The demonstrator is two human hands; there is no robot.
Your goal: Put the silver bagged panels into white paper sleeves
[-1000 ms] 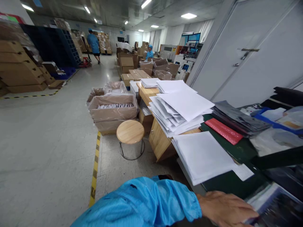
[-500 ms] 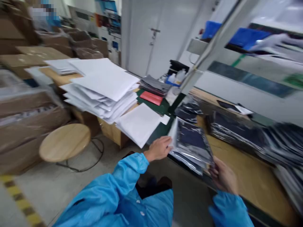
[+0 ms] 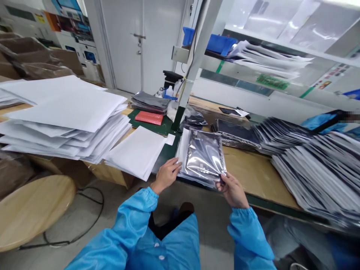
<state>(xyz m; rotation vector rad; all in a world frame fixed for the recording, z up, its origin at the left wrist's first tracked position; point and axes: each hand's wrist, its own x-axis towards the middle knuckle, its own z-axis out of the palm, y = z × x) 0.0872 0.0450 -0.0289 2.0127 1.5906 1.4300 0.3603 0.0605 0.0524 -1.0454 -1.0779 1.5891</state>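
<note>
A flat dark panel in a clear, shiny plastic bag (image 3: 204,153) lies at the table's front edge, on top of similar bagged pieces. Along its left side runs a strip of white sheet (image 3: 183,144). My left hand (image 3: 168,173) has its fingers closed at the lower left edge of that white sheet; the fingertips partly hide what they pinch. With thumb and fingers, my right hand (image 3: 232,189) pinches the bag's lower right corner. Left of the bag is a short stack of white sheets (image 3: 137,150), its corner jutting past the table edge.
A tall pile of white sheets (image 3: 67,112) stands at left, above a round wooden stool (image 3: 36,210). Rows of dark panels with white sheets (image 3: 323,176) fill the right side. A red pouch (image 3: 149,117) lies behind, near a metal post (image 3: 194,56).
My view has swung to the right. The bagged panel now lies flatter, facing me with a bright glare. My right hand still pinches its corner, and the left stays at its left edge.
</note>
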